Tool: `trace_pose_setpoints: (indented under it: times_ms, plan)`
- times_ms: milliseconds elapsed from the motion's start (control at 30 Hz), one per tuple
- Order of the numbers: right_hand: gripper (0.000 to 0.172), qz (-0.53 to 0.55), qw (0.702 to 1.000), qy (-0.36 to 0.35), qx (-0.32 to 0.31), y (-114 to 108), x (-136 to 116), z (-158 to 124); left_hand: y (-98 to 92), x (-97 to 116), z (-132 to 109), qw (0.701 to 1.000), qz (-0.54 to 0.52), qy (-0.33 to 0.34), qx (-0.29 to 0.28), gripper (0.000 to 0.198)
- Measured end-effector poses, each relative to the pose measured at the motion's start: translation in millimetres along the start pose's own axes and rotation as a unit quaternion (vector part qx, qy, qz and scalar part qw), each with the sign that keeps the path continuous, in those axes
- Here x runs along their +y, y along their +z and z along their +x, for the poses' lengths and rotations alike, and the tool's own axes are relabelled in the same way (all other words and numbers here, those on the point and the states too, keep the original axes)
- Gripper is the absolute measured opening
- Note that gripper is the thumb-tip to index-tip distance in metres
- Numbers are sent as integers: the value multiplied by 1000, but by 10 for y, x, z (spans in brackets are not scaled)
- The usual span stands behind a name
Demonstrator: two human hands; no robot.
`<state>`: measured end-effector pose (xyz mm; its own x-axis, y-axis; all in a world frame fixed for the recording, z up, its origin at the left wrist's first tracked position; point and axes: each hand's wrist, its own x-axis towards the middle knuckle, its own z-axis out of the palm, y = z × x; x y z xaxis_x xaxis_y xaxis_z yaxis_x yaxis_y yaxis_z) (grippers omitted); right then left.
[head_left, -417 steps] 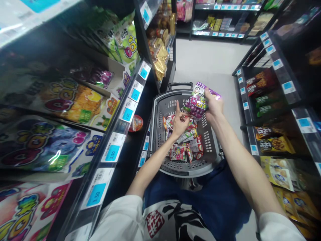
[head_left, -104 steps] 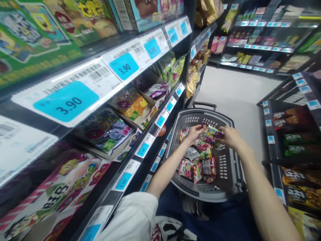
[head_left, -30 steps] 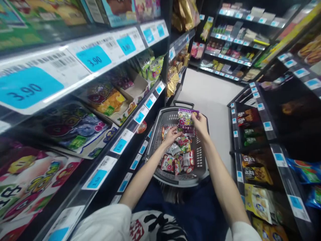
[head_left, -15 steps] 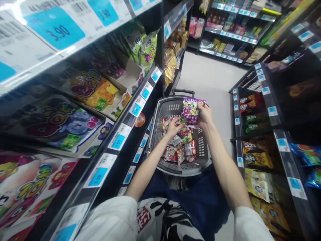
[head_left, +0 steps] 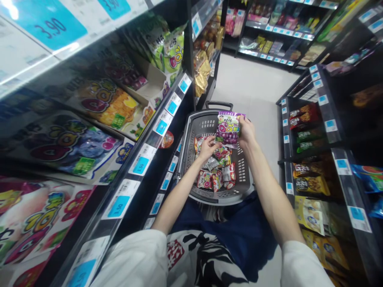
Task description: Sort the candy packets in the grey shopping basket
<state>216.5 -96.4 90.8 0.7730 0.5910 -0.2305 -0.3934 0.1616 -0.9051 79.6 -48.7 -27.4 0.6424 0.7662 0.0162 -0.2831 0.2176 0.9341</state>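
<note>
Aisle (head_left: 245,79); purple packet (head_left: 226,128), long axis forward, right grip (head_left: 247,130) tight on it, left grip (head_left: 207,148), hold unclear

Packet (head_left: 228,130), purple and white with multicoloured lettering; basket (head_left: 220,200), grey, pierced in slotted rows; shirt (head_left: 206,259), white, black-patterned, with red block; lower garment (head_left: 254,239), navy; price labels (head_left: 121,199), white with bright-blue panels; shelf bag (head_left: 173,50), light green; foil wrapping (head_left: 202,73), gold; floor (head_left: 248,79), pale grey.

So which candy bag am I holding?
The purple bag in your right hand; the other bags are lying in the basket or sitting on the shelves.
</note>
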Motion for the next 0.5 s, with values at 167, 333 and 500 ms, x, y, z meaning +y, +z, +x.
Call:
trace_pose_setpoints:
  times_ms: [167,333,500]
  plan:
    - [18,-11,1000,-9,-6,18,-15,2,-5,-30,10,1000,13,0,17,60]
    - [26,-27,999,-20,-17,14,-1,9,2,-8,-5,1000,-13,-23,-3,72]
    - [30,-48,996,-50,-47,-8,29,1,21,74,-39,999,-1,-10,-47,68]
